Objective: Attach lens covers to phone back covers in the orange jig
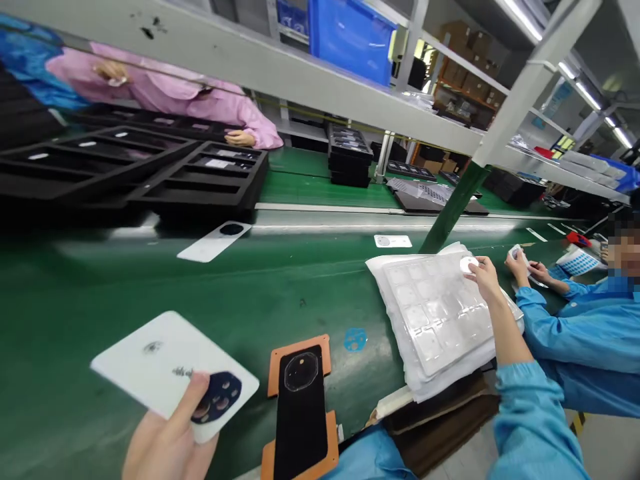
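Note:
In the head view, my left hand grips a white phone back cover that has a dark round camera area, with the thumb beside that area. My right hand pinches a round white piece over a clear blister tray with square pockets. White sheeting lies beneath the tray. Between my hands, an orange fixture holds a black phone-shaped panel marked with a circle near its top. Beside it, a blue cut-out film lies flat on the green belt.
Farther along the belt are a white cover with a black circle and a smaller white cover. Black foam trays stand back left, near a person in pink. A green-and-white post rises behind the blister tray. A blue-sleeved co-worker sits right.

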